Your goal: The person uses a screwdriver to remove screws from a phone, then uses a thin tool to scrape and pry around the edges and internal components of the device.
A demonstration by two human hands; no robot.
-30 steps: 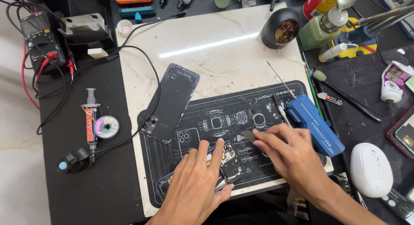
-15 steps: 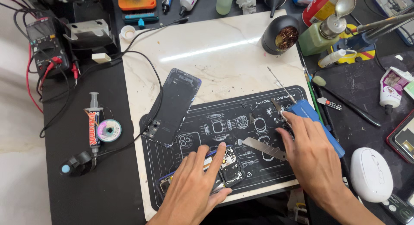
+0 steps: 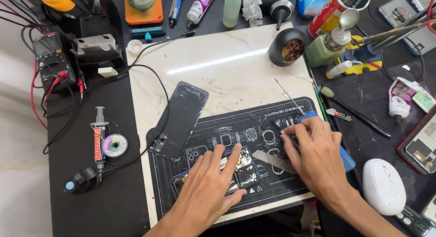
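Now I am pressing my left hand [image 3: 206,191] flat, fingers spread, on the opened phone [image 3: 240,171] lying on the black work mat [image 3: 204,137], so it is pinning rather than gripping. Since a second ago my right hand [image 3: 315,157] has slid off the metal pry blade [image 3: 272,160], which is now lying free just beside the phone. That grip is curling loosely over the blue screwdriver [image 3: 318,123]; I cannot tell whether it is closing on it. The removed back cover [image 3: 181,119] is resting apart, to the left.
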